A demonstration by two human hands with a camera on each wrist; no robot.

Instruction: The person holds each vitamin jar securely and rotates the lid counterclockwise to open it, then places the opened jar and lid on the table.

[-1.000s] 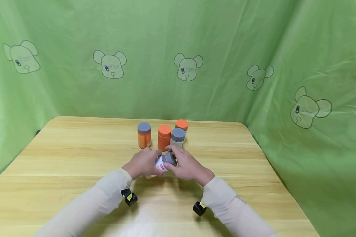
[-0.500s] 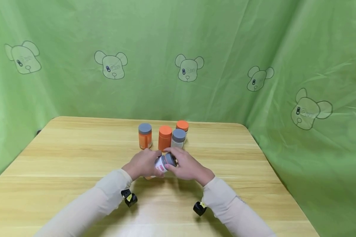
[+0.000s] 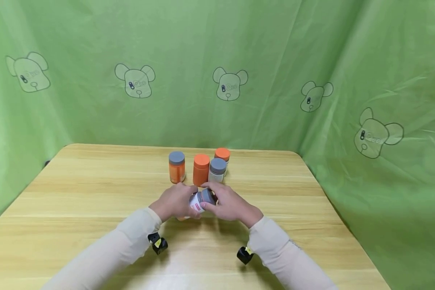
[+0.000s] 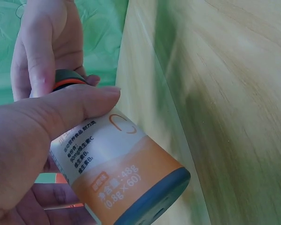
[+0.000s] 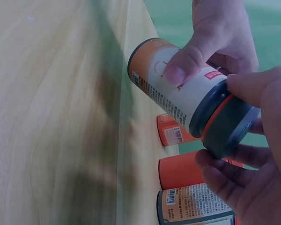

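Note:
A small pill bottle (image 5: 178, 101) with a white and orange label is tilted above the table, its dark grey cap (image 5: 229, 124) toward the right. My left hand (image 3: 175, 200) holds the body, the thumb lying across the label in the left wrist view. At the cap end, my right hand (image 3: 230, 203) grips the cap between thumb and fingers. An orange ring shows at the cap's lower edge. Part of the label is hidden behind the left thumb and fingers.
Beyond the hands stand an orange bottle with grey cap (image 3: 177, 167), an all-orange bottle (image 3: 201, 170), a grey-capped bottle (image 3: 217, 169) and an orange-capped bottle (image 3: 222, 154). A green curtain (image 3: 181, 117) hangs behind the wooden table (image 3: 94, 189).
The right index finger has shifted slightly toward me over the cap. Both hands keep their hold on the tilted bottle, and the standing bottles stay in place.

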